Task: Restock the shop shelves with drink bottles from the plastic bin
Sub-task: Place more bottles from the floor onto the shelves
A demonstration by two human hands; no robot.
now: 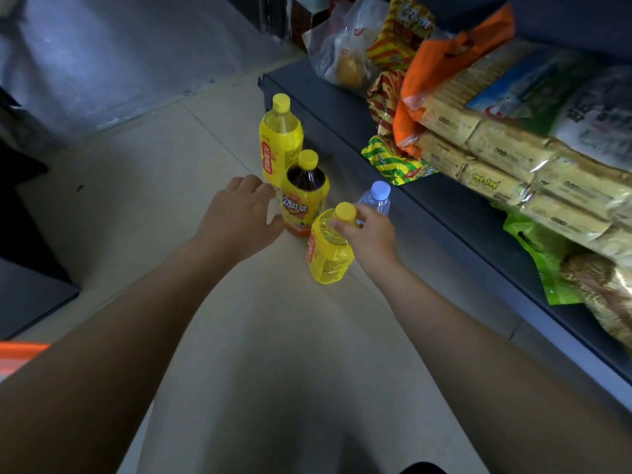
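Observation:
Several drink bottles stand on the floor beside the low shelf [444,213]. A yellow bottle [280,138] is farthest. A dark tea bottle [304,196] with a yellow cap stands in front of it. My left hand [239,210] hovers just left of the tea bottle, fingers loosely curled, holding nothing. The nearest yellow bottle [330,251] is gripped at its neck, just under the cap, by my right hand [371,234]. A clear water bottle [376,198] with a pale blue cap stands behind my right hand, partly hidden.
The dark shelf on the right carries noodle packs [496,159], an orange bag [444,63], green packets [393,162] and a clear plastic bag [342,53]. An orange edge [20,350] shows at the far left. Pale floor tiles [154,200] spread to the left.

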